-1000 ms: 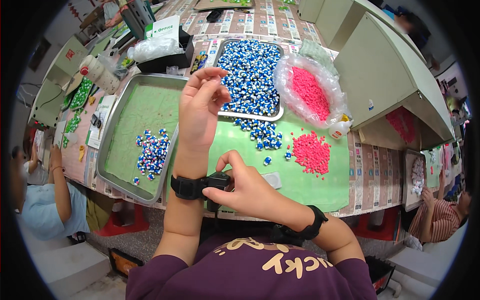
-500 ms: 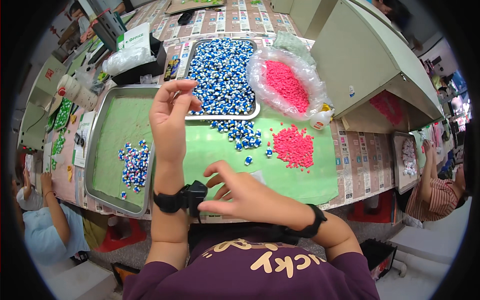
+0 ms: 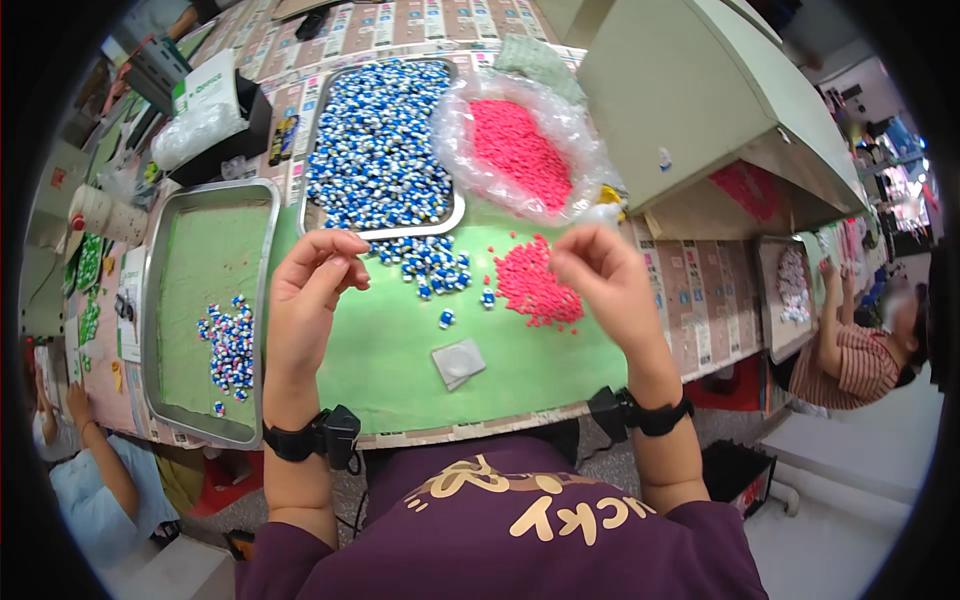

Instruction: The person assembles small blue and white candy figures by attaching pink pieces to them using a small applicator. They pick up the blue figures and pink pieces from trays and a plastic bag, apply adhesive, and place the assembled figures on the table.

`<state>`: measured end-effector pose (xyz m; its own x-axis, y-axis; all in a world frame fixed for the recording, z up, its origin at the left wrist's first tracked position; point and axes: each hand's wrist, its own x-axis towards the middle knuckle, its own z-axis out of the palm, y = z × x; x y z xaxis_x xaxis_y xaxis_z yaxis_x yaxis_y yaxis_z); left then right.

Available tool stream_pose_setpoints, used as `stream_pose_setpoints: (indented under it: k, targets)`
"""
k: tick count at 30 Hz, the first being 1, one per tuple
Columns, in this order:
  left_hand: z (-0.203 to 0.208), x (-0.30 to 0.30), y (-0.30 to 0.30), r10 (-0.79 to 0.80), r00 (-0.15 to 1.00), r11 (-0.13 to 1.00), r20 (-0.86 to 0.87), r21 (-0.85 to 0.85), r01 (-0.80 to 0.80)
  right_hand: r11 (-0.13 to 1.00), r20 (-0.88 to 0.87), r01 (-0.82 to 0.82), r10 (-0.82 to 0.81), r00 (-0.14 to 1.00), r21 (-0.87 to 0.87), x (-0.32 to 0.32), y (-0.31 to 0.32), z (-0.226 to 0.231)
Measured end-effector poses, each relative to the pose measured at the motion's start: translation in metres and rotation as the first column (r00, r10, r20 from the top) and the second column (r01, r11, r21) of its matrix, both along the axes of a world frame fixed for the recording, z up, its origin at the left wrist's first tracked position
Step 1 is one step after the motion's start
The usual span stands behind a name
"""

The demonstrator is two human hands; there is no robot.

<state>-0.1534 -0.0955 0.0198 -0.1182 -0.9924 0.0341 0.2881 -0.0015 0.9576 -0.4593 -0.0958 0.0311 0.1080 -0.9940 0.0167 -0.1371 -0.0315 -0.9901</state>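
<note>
My left hand (image 3: 315, 280) hovers over the green mat (image 3: 390, 390) by the lower edge of the deep tray, thumb and fingertips drawn together. Whatever it may pinch is too small to make out. Over the right edge of a loose pile of small pink pieces (image 3: 530, 275), my right hand (image 3: 608, 285) has its fingers bent in a pinch, their tips partly hidden. Small blue-and-white pieces (image 3: 430, 265) lie scattered between the hands, with a single blue-and-white piece (image 3: 446, 319) nearer me. A whitish square pad (image 3: 459, 363) rests on the mat.
A metal tray (image 3: 458, 215) heaped with blue-and-white pieces stands behind, beside a clear bag (image 3: 455, 130) of pink pieces. At left, a green-lined tray (image 3: 152, 330) holds blue, white and pink pieces. A grey metal hood (image 3: 690, 110) rises at right. Other people sit on both sides.
My right hand has swung from beside my left wrist out to the pink pile, uncovering the square pad. My left hand has lowered slightly. The whole view has shifted.
</note>
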Motion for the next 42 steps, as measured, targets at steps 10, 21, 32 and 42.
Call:
stream_pose_setpoints:
  k: [10,21,32,42]
  targets:
    - [0.019,-0.074,0.040,-0.624,0.765,0.779,0.163,0.053,0.624,0.895,0.616,0.318,-0.065,0.785,-0.312,0.045,-0.040,0.101]
    - [0.018,-0.081,0.069,-0.556,0.828,0.831,0.072,0.032,0.556,0.112,-0.002,0.081,-0.598,0.802,-0.990,0.109,-0.042,0.085]
    - [0.008,-0.098,0.072,-0.513,0.787,0.823,0.342,-0.064,0.564,0.604,0.275,0.392,-0.281,0.919,-0.694,0.092,-0.025,0.085]
    - [0.010,-0.027,0.031,-0.414,0.880,0.910,0.233,0.103,0.400,0.954,0.265,0.209,-0.148,0.953,-0.217,-0.005,0.013,0.040]
